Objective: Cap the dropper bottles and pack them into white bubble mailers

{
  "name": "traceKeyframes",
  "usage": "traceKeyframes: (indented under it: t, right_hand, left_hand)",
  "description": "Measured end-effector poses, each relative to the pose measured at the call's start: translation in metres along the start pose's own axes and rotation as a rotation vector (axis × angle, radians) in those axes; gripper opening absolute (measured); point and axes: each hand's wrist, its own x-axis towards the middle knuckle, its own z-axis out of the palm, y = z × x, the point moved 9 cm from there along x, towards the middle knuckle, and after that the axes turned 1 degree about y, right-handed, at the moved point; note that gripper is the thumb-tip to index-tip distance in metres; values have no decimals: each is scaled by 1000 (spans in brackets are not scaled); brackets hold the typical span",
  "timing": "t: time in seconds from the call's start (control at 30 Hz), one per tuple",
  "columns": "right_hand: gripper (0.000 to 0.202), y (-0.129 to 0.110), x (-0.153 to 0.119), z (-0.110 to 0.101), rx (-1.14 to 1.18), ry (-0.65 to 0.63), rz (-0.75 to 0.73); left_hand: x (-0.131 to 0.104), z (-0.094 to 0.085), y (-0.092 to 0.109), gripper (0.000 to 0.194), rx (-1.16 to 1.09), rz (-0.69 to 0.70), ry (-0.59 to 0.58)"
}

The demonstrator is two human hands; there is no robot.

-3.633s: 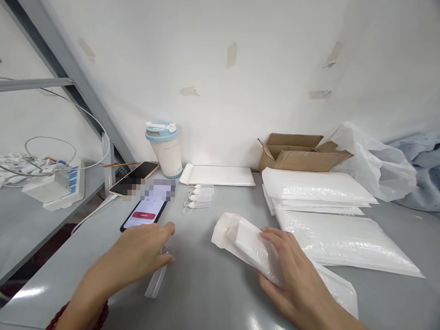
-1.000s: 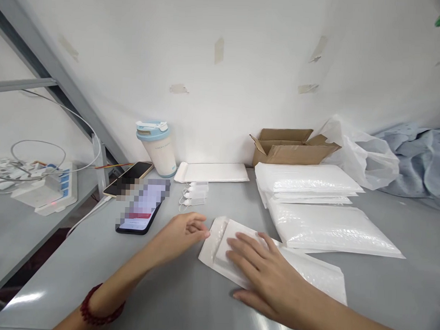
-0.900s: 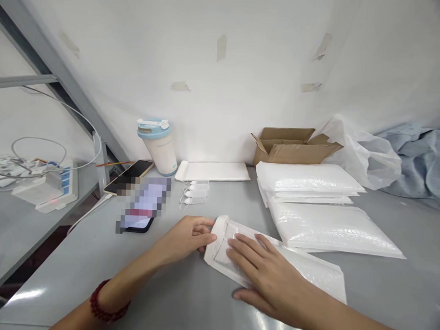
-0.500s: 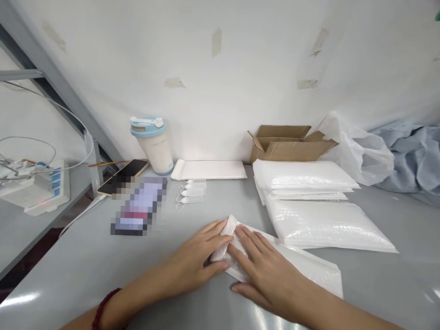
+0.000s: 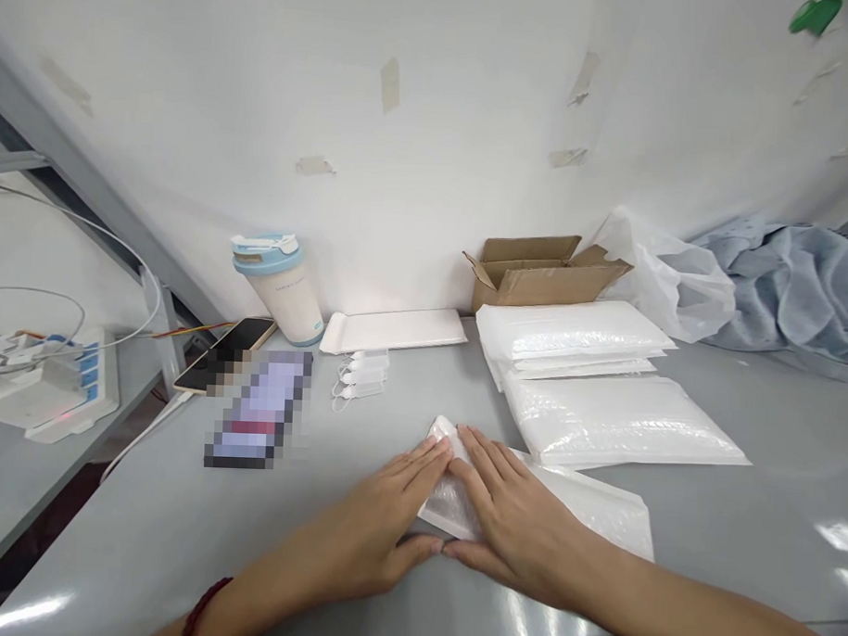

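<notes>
A white bubble mailer (image 5: 602,510) lies flat on the table in front of me, its left end under my hands. My left hand (image 5: 389,512) rests on that end's left edge, fingers stretched out and held together. Across the mailer's upper face my right hand (image 5: 507,506) lies flat, fingers extended, beside the left fingertips. The two thumbs almost meet below the mailer's near edge. Both palms hide much of the left end, so I cannot tell how it is folded. Farther right sit a plump bubble mailer (image 5: 622,422) and a stack of similar mailers (image 5: 577,328).
Small white tags with loops (image 5: 362,379) lie before a slim white packet (image 5: 399,330). At left are a tumbler (image 5: 286,290), two phones, one dark (image 5: 221,353), and a power strip (image 5: 88,380). An open cardboard box (image 5: 554,276), plastic bag (image 5: 686,281) and blue cloth (image 5: 793,298) line the back right.
The view has shifted slightly to the right. My left fingers have slid across the mailer's end toward my right hand, and the thumbs have come closer together.
</notes>
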Motion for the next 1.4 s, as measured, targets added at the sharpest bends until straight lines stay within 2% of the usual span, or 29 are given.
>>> traceKeyframes:
  t: [0.33, 0.5, 0.67, 0.8, 0.9, 0.97, 1.1, 1.23, 1.3, 1.33, 1.4]
  right_hand:
    - [66, 14, 1, -4, 263, -180, 34]
    - [70, 21, 1, -15, 463, -220, 61]
    - [61, 30, -6, -25, 651, -313, 161]
    - [85, 15, -15, -16, 584, -418, 60]
    - [82, 7, -22, -3, 459, -453, 36]
    - [79, 6, -21, -4, 416, -415, 40]
    - [69, 15, -16, -19, 501, -333, 100]
    - [54, 34, -13, -32, 822, -343, 244]
    - [43, 37, -10, -38, 1066, -341, 272]
    - [36, 39, -9, -39, 1155, -331, 287]
    - [26, 47, -6, -39, 1133, -265, 307]
  left_hand:
    - [13, -6, -10, 57, 171, 58, 134]
    - [15, -11, -9, 61, 94, 108, 100]
    - [15, -13, -8, 64, 115, 113, 124]
    - [14, -9, 0, 58, 202, 182, 154]
    - [11, -9, 3, 60, 242, 203, 137]
    - [8, -11, 3, 63, 237, 193, 129]
    - [7, -13, -3, 62, 133, 172, 128]
    - [11, -26, -10, 30, -115, 185, 252]
    - [14, -30, -19, 17, -277, 90, 282]
    - [16, -30, -24, 17, -365, 20, 273]
    - [16, -27, -32, 23, -538, -105, 241]
